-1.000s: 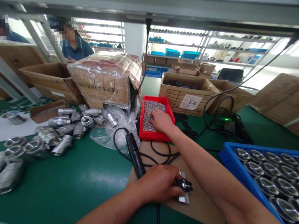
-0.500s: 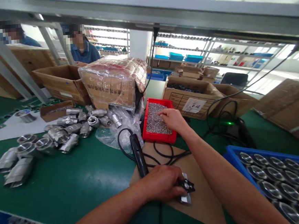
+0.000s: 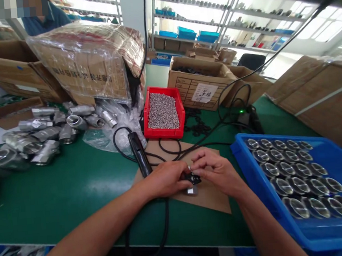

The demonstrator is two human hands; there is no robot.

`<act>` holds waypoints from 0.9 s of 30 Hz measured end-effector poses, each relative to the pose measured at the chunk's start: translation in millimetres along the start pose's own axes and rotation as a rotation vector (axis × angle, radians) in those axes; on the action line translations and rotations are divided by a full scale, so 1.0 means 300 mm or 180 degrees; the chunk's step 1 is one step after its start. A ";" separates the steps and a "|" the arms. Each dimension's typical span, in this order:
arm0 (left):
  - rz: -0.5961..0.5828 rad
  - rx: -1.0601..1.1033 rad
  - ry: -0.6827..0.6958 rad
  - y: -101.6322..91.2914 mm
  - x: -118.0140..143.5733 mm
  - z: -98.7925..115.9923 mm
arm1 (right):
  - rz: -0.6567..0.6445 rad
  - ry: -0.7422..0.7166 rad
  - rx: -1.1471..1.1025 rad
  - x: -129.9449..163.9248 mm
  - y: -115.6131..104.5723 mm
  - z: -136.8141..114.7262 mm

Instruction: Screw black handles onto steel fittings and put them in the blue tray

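Observation:
My left hand [image 3: 172, 178] is closed round a silver metal valve body [image 3: 191, 190] and steadies it on a sheet of brown cardboard [image 3: 217, 203]. A small black plate [image 3: 194, 178] sits on top of this part. From the other side, my right hand [image 3: 212, 170] reaches in with thumb and fingers pinched together right at the black plate. Whatever is in that pinch is too small to make out. Behind the hands stands a red bin [image 3: 182, 115] full of tiny shiny metal pieces [image 3: 162, 111]. A black handheld tool [image 3: 140, 154] with a cable lies beside my left hand.
Metal valve fittings [image 3: 48, 133] are heaped at the left. At the right, a blue crate [image 3: 324, 232] holds rows of round metal parts [image 3: 283, 168]. Black cables and small black pieces [image 3: 197, 124] lie beyond the cardboard. Cardboard boxes [image 3: 182, 81] line the back; a co-worker [image 3: 46, 19] sits behind.
My right hand has left the red bin and come back to the black plate at my left hand. My left hand still holds the valve body. The view has tilted down and shifted right.

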State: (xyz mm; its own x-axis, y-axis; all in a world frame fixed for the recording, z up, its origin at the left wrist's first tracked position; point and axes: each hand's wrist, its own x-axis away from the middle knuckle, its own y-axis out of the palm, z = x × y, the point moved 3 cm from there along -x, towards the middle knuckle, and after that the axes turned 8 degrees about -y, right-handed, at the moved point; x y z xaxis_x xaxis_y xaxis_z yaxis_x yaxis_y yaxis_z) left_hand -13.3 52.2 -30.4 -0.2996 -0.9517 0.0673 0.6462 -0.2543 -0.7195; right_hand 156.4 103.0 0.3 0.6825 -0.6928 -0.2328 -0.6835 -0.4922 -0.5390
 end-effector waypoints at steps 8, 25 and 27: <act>-0.0079 0.0108 0.0001 -0.001 -0.004 0.003 | -0.0281 0.0460 -0.0764 0.035 0.067 0.029; -0.0071 0.0155 -0.0033 -0.002 -0.004 0.006 | 0.0369 0.0865 -0.1854 0.106 0.135 0.087; -0.0091 0.0175 -0.0100 0.000 -0.004 0.005 | 0.0228 0.0764 -0.1691 0.121 0.117 0.109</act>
State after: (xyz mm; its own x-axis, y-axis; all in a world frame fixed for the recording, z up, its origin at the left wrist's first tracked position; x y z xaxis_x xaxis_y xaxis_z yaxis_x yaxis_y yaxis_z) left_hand -12.0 53.2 -29.3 -0.2970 -0.9486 0.1095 0.6756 -0.2897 -0.6780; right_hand 165.9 77.9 -53.6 0.5945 -0.8035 -0.0305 -0.8040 -0.5936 -0.0348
